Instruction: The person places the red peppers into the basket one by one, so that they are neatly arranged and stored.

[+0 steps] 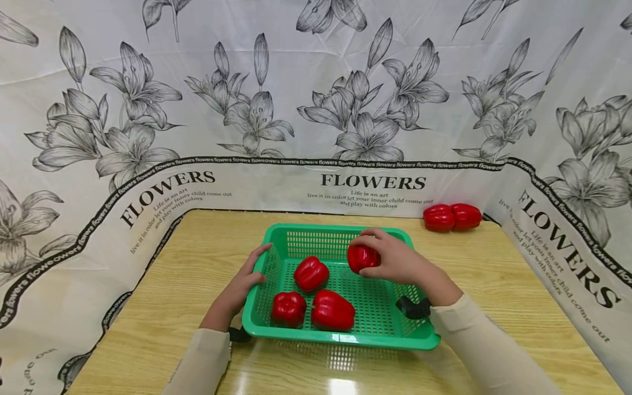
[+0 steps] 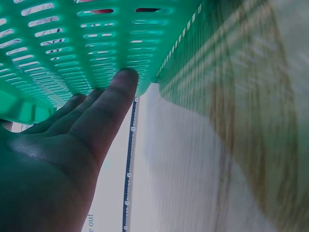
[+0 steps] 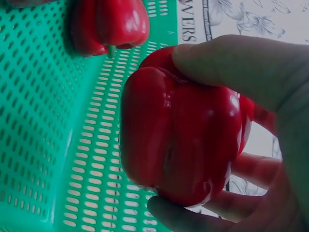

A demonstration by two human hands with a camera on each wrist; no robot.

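Observation:
A green plastic basket (image 1: pixel 345 340) with slotted walls stands on the table. My left hand (image 1: pixel 245 280) holds its left rim, the fingers lying against the outer wall in the left wrist view. Over the basket's right half, my right hand (image 1: pixel 395 258) grips a red bell pepper (image 3: pixel 178 135) between thumb and fingers. Inside the basket lie three more red bell peppers: one toward the middle (image 1: pixel 311 274), another at the front left (image 1: pixel 288 309), and a larger one (image 1: pixel 333 310) beside it.
Two red bell peppers (image 1: pixel 451 218) sit side by side at the table's back right corner. The wooden table (image 1: pixel 173 274) is bordered by a white flower-printed cloth (image 1: pixel 266 186) at the back and sides.

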